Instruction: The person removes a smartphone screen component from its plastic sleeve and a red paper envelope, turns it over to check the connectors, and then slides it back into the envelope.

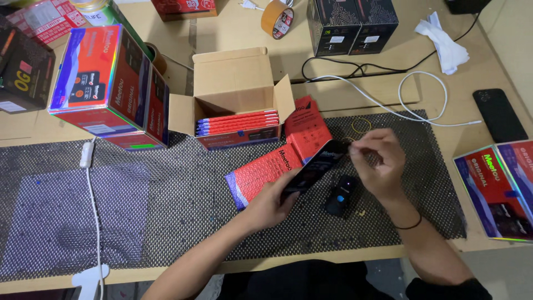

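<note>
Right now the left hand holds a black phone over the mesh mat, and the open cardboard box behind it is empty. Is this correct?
Not quite. The open cardboard box is not empty: the head view shows a row of red packets standing inside. The rest holds: the left hand holds the black phone over the mesh mat.

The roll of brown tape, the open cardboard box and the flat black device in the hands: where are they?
roll of brown tape [277,18], head view, on its outer band.
open cardboard box [233,78], head view, on its inner back wall.
flat black device [316,165], head view, on its dark face.

Both hands [327,183] hold a dark phone [314,169].
</note>
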